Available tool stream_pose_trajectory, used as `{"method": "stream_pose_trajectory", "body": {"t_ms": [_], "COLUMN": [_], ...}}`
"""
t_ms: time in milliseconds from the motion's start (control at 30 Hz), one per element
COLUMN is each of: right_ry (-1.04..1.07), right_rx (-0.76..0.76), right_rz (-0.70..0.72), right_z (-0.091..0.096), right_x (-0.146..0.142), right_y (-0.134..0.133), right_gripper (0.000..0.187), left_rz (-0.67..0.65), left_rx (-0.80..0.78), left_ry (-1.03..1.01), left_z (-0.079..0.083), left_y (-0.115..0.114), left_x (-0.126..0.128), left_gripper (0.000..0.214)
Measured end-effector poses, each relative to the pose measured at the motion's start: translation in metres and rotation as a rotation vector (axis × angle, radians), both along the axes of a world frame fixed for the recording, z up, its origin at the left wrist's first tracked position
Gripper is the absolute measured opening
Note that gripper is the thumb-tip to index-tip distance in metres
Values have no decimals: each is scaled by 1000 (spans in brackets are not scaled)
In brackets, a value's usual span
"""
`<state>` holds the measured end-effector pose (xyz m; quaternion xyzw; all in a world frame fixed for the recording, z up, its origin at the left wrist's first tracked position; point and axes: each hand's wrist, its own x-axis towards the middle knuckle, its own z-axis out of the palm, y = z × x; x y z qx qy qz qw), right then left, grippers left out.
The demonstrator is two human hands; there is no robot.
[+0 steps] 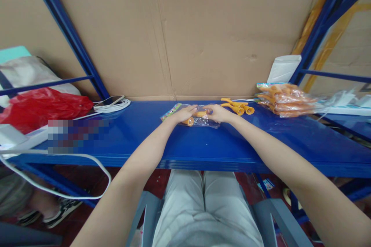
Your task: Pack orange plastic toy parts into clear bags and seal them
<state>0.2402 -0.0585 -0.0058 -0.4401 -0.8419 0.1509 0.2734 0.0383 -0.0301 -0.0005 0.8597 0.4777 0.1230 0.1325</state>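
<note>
A clear plastic bag (213, 124) with a colourful printed header (171, 112) lies on the blue table in front of me. My left hand (185, 114) holds the bag near its header, fingers over the plastic. Below that hand shows the flared end of an orange toy horn (189, 122). Between my hands is another orange piece (201, 114), and my right hand (218, 113) has its fingers closed around its right end. Whether these pieces are fully inside the bag is hard to see. Several loose orange toy horns (238, 107) lie just right of my right hand.
Filled bags of orange horns (286, 100) are stacked at the right. A coiled white cable (116, 105) and a red plastic bag (49, 106) sit at the left. Cardboard (174, 38) backs the blue table (203, 148); blue posts (69, 34) frame it. Another person's leg (43, 200) shows lower left.
</note>
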Motion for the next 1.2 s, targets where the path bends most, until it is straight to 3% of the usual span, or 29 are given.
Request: {"method": "stream_pose_trajectory", "body": {"t_ms": [133, 267, 433, 1067, 1200], "right_ry": [103, 143, 124, 24, -27], "right_rx": [-244, -293, -262, -135, -48], "right_rz": [15, -69, -96, -292, -307], "right_z": [-2, -3, -3, 8, 4], "right_x": [-1, -2, -3, -18, -18], "right_y": [-4, -4, -4, -20, -15], "right_gripper": [46, 29, 19, 15, 19], "left_rz": [-14, -17, -19, -93, -104], "left_rx": [-1, -14, -13, 19, 18], "left_ry": [-13, -15, -16, -5, 14], "left_z": [-1, 0, 0, -3, -3], "left_y": [0, 0, -1, 1, 0], "left_x": [0, 0, 0, 4, 6], "left_gripper": [65, 65, 67, 62, 61]}}
